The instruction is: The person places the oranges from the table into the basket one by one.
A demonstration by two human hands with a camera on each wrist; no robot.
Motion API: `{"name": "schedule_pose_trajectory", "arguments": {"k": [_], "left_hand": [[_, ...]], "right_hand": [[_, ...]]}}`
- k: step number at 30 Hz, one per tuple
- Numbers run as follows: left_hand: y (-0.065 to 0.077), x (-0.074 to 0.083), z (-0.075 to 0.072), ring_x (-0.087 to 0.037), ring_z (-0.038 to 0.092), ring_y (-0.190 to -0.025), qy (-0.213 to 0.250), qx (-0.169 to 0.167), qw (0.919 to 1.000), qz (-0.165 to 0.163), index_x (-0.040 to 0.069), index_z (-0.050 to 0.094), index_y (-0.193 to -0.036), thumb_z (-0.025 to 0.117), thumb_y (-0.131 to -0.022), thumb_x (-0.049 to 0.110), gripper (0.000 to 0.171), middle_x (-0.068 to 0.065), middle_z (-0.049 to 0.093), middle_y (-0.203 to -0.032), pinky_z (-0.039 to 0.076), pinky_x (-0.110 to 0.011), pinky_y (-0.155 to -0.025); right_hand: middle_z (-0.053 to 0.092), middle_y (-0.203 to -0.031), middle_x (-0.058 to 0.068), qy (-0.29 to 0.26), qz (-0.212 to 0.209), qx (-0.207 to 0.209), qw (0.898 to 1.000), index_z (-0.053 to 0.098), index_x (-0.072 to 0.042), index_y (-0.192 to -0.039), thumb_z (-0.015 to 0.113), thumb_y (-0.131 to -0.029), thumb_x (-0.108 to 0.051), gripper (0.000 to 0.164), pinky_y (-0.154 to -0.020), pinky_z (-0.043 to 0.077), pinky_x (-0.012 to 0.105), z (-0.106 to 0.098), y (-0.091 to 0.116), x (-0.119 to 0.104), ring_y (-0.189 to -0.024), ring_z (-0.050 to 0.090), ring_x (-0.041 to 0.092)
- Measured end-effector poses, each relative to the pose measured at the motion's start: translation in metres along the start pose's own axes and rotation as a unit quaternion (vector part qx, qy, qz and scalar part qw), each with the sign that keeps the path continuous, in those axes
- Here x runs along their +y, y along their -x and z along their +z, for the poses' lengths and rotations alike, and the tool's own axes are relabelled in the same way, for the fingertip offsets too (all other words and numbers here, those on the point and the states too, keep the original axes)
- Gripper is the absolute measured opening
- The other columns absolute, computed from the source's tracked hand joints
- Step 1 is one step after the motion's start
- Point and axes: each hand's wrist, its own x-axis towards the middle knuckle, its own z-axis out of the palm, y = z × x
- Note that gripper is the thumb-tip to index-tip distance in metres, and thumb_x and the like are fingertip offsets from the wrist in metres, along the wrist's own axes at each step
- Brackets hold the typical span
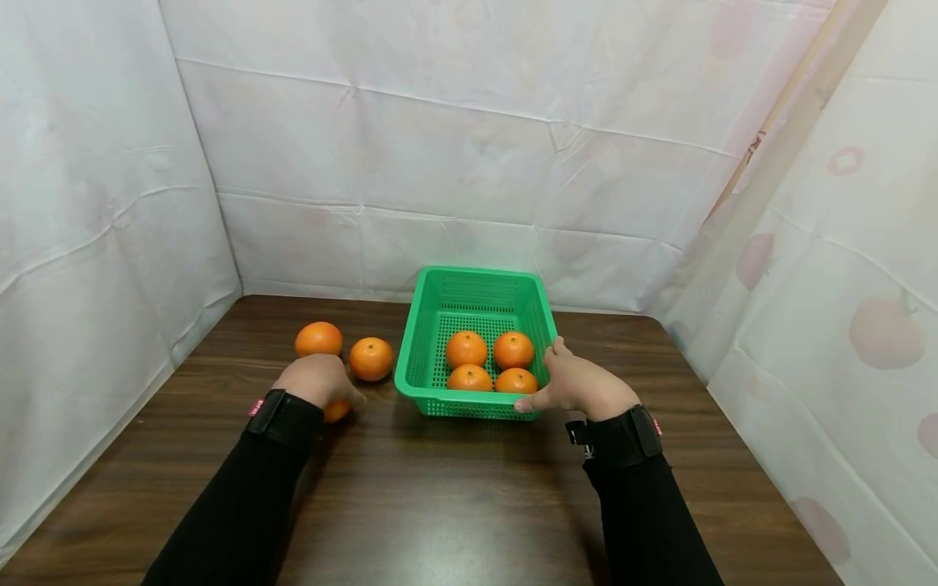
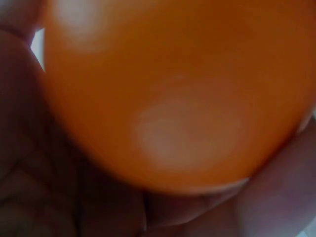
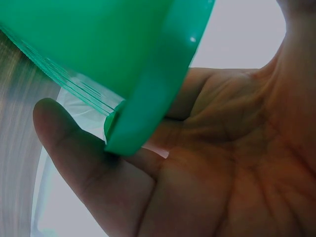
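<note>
left fingers (image 2: 286, 192) grip an orange (image 1: 337, 411) and right fingers (image 3: 94, 173) clasp the green basket (image 1: 454, 407) at one corner, where uneven pressure could tip it.

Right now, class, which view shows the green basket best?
The head view, which shows the green basket almost whole, right hand at one corner. The right wrist shows only a close-up section; the left wrist shows none.

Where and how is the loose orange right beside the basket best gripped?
Probably around its middle from above, pinching its near and far sides: the orange is round with its top uncovered, and the green basket stands close on its right.
</note>
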Motion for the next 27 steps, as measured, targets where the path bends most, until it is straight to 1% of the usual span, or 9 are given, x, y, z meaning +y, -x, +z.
{"name": "schedule_pose_trajectory", "arguments": {"k": [3,8,17,22,27], "left_hand": [[-0.0028,0.0021,0.0046,-0.029,0.056,-0.074,-0.014,-0.007,0.9998,0.010,0.007,0.069,-0.092,0.083,-0.069,0.051,0.051,-0.008,0.061,-0.084,0.049,-0.050,-0.069],[-0.0049,0.0058,0.0078,-0.028,0.056,-0.072,-0.021,-0.005,0.9996,0.019,0.006,0.068,-0.094,0.085,-0.068,0.048,0.051,-0.008,0.061,-0.083,0.049,-0.047,-0.067],[-0.0085,0.0074,0.0091,-0.027,0.056,-0.070,-0.018,-0.019,0.9996,0.004,0.007,0.068,-0.087,0.084,-0.071,0.040,0.041,-0.008,0.062,-0.080,0.048,-0.045,-0.065],[-0.0092,0.0073,0.0098,-0.027,0.056,-0.069,-0.016,-0.020,0.9997,0.004,0.008,0.067,-0.085,0.083,-0.073,0.039,0.038,-0.008,0.061,-0.079,0.048,-0.044,-0.064],[-0.0091,0.0067,0.0107,-0.027,0.056,-0.069,-0.015,-0.022,0.9996,0.004,0.008,0.068,-0.084,0.082,-0.074,0.039,0.036,-0.008,0.061,-0.080,0.047,-0.044,-0.064]], "right_hand": [[-0.011,-0.158,0.021,-0.003,-0.001,-0.002,1.000,0.012,0.002,-0.153,0.075,-0.073,-0.066,0.123,-0.104,0.035,0.054,0.0000,0.0001,-0.0001,-0.139,0.020,0.040],[-0.011,-0.158,0.021,0.000,-0.001,-0.001,1.000,0.012,0.002,-0.154,0.074,-0.073,-0.067,0.123,-0.103,0.037,0.054,-0.0007,-0.0004,-0.0004,-0.139,0.020,0.040],[-0.009,-0.158,0.021,0.006,0.001,0.002,1.000,0.014,0.002,-0.153,0.074,-0.074,-0.067,0.121,-0.102,0.037,0.054,-0.0013,0.0001,-0.0011,-0.139,0.021,0.040],[-0.009,-0.158,0.021,0.002,0.002,0.001,1.000,0.014,0.002,-0.153,0.074,-0.075,-0.065,0.119,-0.103,0.036,0.054,-0.0013,0.0009,-0.0006,-0.139,0.019,0.040],[-0.009,-0.159,0.021,0.005,0.001,0.001,1.000,0.014,0.002,-0.153,0.074,-0.075,-0.065,0.119,-0.102,0.037,0.054,-0.0007,0.0010,-0.0005,-0.138,0.021,0.040]]}}
